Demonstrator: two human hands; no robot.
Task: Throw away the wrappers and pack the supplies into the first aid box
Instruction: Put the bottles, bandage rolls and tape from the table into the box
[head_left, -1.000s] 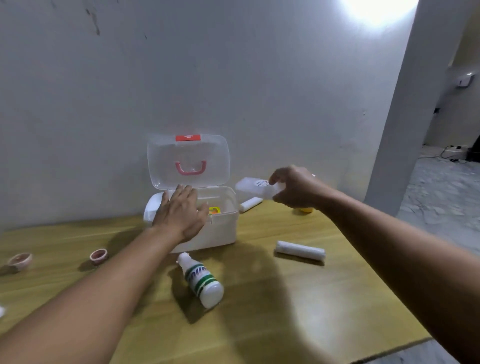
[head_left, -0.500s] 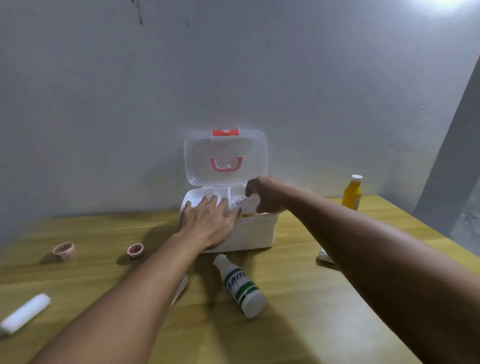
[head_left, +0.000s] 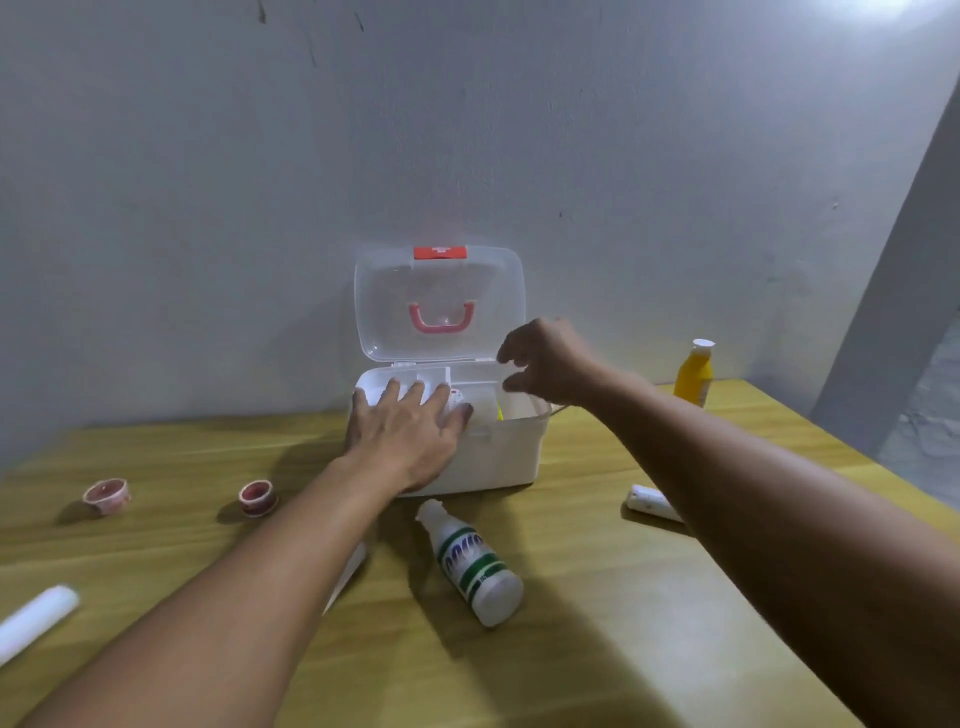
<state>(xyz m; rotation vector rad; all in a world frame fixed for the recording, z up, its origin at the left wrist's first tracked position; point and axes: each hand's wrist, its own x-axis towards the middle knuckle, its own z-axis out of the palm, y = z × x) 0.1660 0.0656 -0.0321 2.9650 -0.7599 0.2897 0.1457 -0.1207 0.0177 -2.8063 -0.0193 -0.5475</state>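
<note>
The white first aid box (head_left: 506, 457) stands open against the wall, its clear lid (head_left: 439, 291) with a pink handle upright. My left hand (head_left: 410, 436) lies flat on the box's front left rim, fingers spread. My right hand (head_left: 545, 364) hovers over the box's right side, fingers apart and holding nothing. Inside the box I see white items and a bit of yellow. A white bottle with green stripes (head_left: 475, 566) lies on the table in front of the box.
On the wooden table (head_left: 597, 649): a yellow bottle (head_left: 695, 373) upright at the back right, a white roll (head_left: 652, 503) under my right forearm, two small pinkish tape rolls (head_left: 106, 496) (head_left: 257, 498) at left, a white roll (head_left: 36, 621) at the left edge.
My right hand carried a white packet to the box, put it inside and now is raised above it with nothing in it. My left hand stayed on the box. The camera turned left.
</note>
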